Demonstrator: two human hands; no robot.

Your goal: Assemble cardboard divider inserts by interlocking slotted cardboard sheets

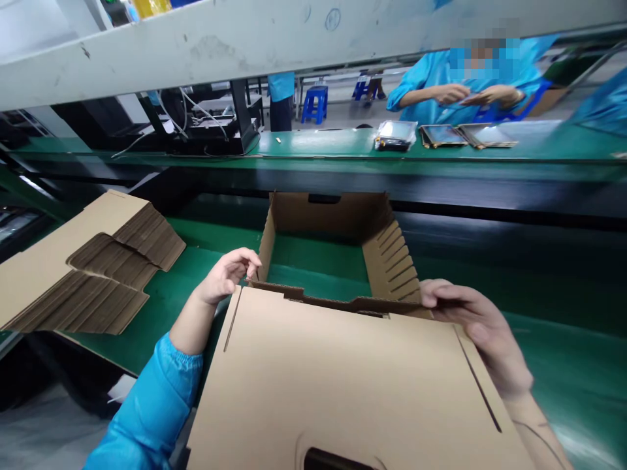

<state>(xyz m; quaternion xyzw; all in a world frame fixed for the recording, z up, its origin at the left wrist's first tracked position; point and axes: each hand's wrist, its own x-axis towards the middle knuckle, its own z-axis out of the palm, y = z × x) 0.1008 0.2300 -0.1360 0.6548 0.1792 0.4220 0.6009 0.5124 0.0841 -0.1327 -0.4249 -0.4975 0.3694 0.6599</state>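
A brown cardboard box (pixel 343 378) stands open on the green work surface (pixel 196 274), its near wall tipped toward me and its slotted right wall upright. My left hand (pixel 228 274) pinches the near left corner of the box with curled fingers. My right hand (pixel 477 329) grips the near right corner, fingers wrapped over the edge. Green shows through the bottom of the box.
A stack of flat cardboard blanks (pixel 83 264) lies at the left. Beyond a dark channel, a green conveyor (pixel 343 147) carries tablet screens (pixel 443 135). A person in a blue coat (pixel 441 78) works at its far side. A grey beam (pixel 245 46) crosses overhead.
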